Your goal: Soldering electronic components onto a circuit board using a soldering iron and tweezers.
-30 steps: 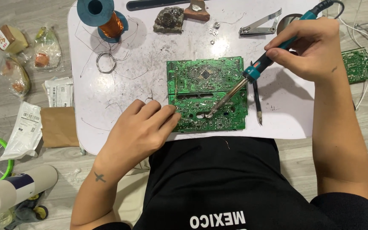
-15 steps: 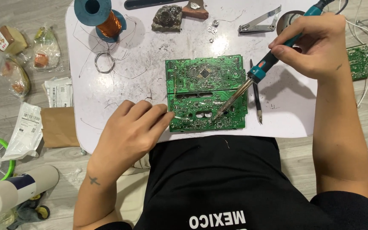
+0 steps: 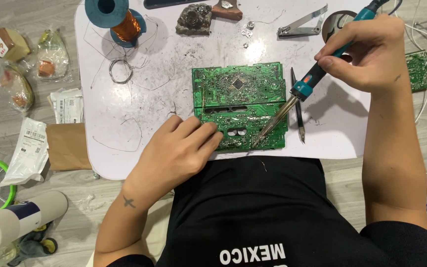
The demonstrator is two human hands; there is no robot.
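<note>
Left of the table lie clear snack bags, white labelled pouches and a brown envelope.

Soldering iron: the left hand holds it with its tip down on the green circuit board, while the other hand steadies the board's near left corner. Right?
Not quite. The head view shows the right hand holding the soldering iron, tip on the green circuit board; the left hand steadies the board's near left corner.

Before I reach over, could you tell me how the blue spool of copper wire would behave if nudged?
The blue spool of copper wire stands on its flat flange on the white table, so it would probably slide, not roll. It looks dense for its size. Loose strands nearby could drag along.
</note>
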